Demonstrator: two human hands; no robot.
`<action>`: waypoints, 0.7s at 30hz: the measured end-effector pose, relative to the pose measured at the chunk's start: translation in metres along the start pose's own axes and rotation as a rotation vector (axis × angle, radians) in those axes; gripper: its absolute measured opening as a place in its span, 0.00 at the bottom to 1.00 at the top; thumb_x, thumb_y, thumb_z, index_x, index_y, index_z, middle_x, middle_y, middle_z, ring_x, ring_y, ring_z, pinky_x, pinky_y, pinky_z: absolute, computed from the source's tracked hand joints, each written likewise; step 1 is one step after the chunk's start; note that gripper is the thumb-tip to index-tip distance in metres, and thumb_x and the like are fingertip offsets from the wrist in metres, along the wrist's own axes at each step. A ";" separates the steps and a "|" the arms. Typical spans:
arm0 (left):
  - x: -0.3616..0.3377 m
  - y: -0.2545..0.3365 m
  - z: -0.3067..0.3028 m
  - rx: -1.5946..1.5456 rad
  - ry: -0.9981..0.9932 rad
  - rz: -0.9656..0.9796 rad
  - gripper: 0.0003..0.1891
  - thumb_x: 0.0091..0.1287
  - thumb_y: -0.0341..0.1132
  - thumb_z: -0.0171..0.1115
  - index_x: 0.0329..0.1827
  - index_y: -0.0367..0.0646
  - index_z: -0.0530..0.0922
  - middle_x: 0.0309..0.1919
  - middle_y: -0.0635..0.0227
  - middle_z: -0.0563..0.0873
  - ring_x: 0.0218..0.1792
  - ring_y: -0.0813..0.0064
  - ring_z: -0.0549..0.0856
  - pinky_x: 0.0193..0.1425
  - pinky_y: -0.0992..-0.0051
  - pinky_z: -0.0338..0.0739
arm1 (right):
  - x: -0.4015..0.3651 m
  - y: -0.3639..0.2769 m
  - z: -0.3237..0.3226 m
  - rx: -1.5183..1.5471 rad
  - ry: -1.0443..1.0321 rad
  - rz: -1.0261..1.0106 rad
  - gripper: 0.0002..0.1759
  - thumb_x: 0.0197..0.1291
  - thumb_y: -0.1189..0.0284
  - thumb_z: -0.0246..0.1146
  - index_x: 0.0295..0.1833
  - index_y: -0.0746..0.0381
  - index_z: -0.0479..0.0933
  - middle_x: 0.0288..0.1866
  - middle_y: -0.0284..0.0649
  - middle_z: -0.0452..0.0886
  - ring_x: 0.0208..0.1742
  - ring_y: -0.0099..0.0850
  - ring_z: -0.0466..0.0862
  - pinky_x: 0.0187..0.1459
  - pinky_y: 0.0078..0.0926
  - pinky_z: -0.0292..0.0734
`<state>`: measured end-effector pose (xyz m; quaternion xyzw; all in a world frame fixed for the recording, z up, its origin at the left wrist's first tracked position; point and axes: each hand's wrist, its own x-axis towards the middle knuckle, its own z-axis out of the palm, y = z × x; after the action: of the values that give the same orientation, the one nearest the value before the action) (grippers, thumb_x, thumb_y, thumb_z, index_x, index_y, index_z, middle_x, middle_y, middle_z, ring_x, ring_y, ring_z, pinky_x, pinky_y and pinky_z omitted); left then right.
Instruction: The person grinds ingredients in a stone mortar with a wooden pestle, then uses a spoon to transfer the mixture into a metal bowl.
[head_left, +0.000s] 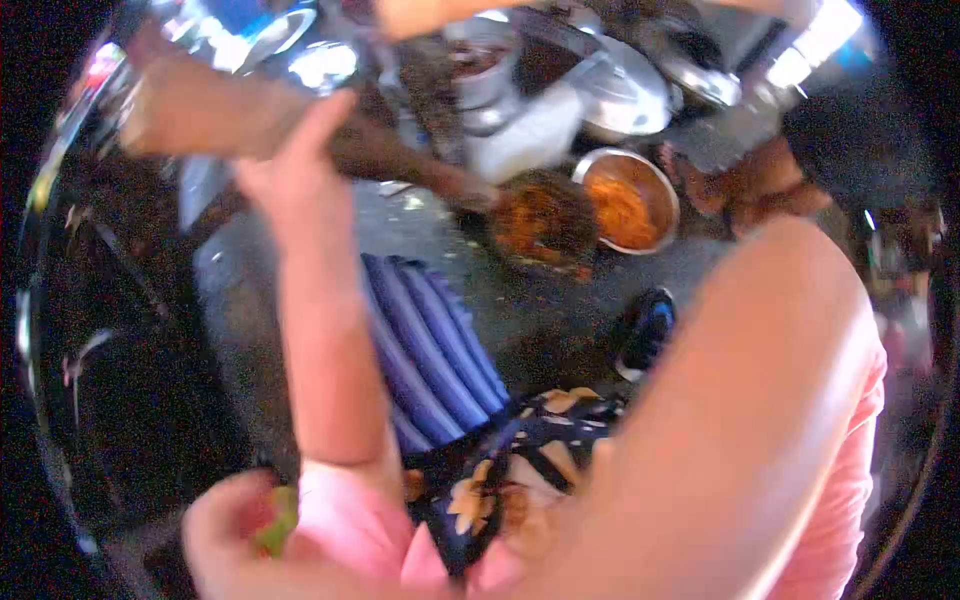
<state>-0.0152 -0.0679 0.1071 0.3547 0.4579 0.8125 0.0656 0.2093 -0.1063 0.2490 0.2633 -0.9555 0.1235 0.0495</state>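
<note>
My left hand (300,165) is closed around a thick wooden pestle (400,155) that slants across the upper left. The pestle's narrow end reaches a dark mortar (545,225) with orange food inside. Beside the mortar, touching or nearly so, stands a metal bowl (630,200) of orange shreds. My right arm bends back towards me, and my right hand (230,535) is close to the camera at the lower left, blurred. Its fingers curl round something green and red (278,520), too smeared to name. Neither hand touches the bowl.
Metal pots (485,75) and a shiny lid (625,90) crowd the top. A broad grey blade-like piece (725,138) lies at the upper right. Blue striped cloth (430,345) and floral cloth (480,495) cover the near side, by a dark shoe (650,330).
</note>
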 end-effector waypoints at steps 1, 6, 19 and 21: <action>-0.009 -0.004 -0.010 0.625 -0.115 0.317 0.15 0.43 0.23 0.70 0.35 0.36 0.76 0.34 0.68 0.80 0.36 0.75 0.79 0.43 0.74 0.73 | 0.003 -0.003 -0.001 -0.013 -0.009 -0.010 0.08 0.45 0.66 0.65 0.29 0.58 0.80 0.19 0.33 0.71 0.15 0.22 0.70 0.14 0.18 0.60; 0.022 0.003 0.004 -0.053 0.226 0.123 0.27 0.36 0.27 0.74 0.43 0.37 0.73 0.34 0.69 0.80 0.34 0.74 0.79 0.44 0.75 0.73 | 0.037 0.011 -0.009 -0.034 -0.064 -0.071 0.07 0.46 0.66 0.64 0.29 0.58 0.80 0.19 0.34 0.72 0.15 0.23 0.71 0.14 0.19 0.61; 0.014 0.008 0.002 -0.073 0.140 0.017 0.20 0.40 0.18 0.69 0.39 0.36 0.74 0.34 0.68 0.79 0.36 0.73 0.80 0.45 0.73 0.74 | 0.020 0.003 -0.015 0.050 -0.049 -0.027 0.06 0.46 0.67 0.63 0.28 0.59 0.80 0.20 0.37 0.74 0.17 0.27 0.73 0.15 0.23 0.64; 0.017 0.004 0.003 -0.091 0.193 0.020 0.22 0.39 0.19 0.71 0.40 0.37 0.74 0.34 0.68 0.79 0.36 0.73 0.79 0.45 0.73 0.74 | 0.026 0.007 -0.013 0.040 -0.055 -0.038 0.06 0.46 0.68 0.63 0.28 0.59 0.80 0.20 0.38 0.74 0.17 0.27 0.74 0.15 0.24 0.65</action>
<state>-0.0255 -0.0609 0.1200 0.2761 0.4212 0.8635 0.0289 0.1841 -0.1102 0.2640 0.2856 -0.9486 0.1344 0.0202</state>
